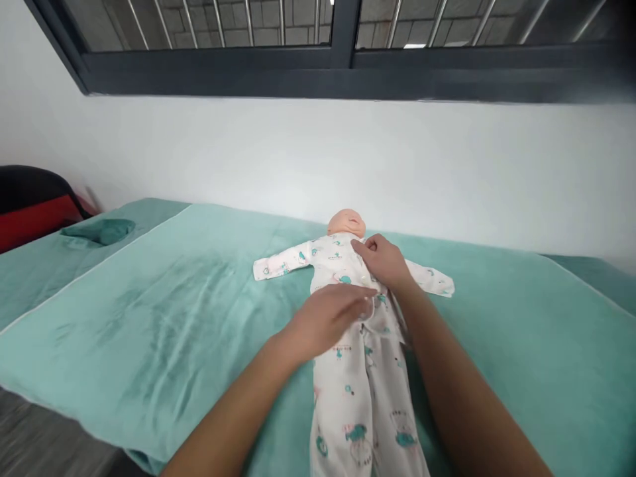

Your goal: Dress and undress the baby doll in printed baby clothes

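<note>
Locate one smooth, pinkish plastic doll [346,222], visible by its head only, just beyond the right grip [385,262]; locate white, teal-printed fabric clothing [328,255] beneath right grip and left grip [330,318]. Judge as done: spreading two sleeves [283,263] outward, laying two trouser legs [340,404] nearer than the left grip. Judge as probably left: arranging the front between grips. Cannot tell either grip as apart, together or clamped on fabric; count two grips, one teal plush-covered bed [173,318] underneath

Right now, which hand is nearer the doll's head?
Right. The right hand is just below and right of the doll's head; the left hand is farther down, over the printed outfit.
</note>
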`<state>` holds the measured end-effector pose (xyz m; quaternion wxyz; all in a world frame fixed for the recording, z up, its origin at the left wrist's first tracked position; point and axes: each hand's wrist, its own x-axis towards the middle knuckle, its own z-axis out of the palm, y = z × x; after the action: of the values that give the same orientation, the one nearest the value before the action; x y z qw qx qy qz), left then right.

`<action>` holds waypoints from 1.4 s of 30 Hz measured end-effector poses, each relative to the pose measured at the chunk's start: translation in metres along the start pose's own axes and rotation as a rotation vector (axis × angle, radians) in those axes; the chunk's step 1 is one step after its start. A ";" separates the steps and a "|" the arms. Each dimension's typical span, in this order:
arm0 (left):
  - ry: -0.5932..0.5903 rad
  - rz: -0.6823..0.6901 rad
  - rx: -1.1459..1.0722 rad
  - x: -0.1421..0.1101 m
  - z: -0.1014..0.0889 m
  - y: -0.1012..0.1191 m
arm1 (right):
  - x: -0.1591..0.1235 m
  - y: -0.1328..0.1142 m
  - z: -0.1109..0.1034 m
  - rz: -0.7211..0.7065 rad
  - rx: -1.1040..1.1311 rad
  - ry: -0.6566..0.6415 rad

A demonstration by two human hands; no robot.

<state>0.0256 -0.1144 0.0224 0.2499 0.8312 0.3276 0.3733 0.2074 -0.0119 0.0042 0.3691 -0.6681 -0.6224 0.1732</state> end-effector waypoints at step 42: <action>0.314 -0.510 -0.741 0.122 0.003 -0.068 | 0.004 -0.001 0.007 -0.067 0.632 0.065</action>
<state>0.0648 0.0189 0.0314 0.5607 0.5128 0.3996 0.5128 0.2023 -0.0066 0.0014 0.5836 -0.5047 -0.5474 0.3242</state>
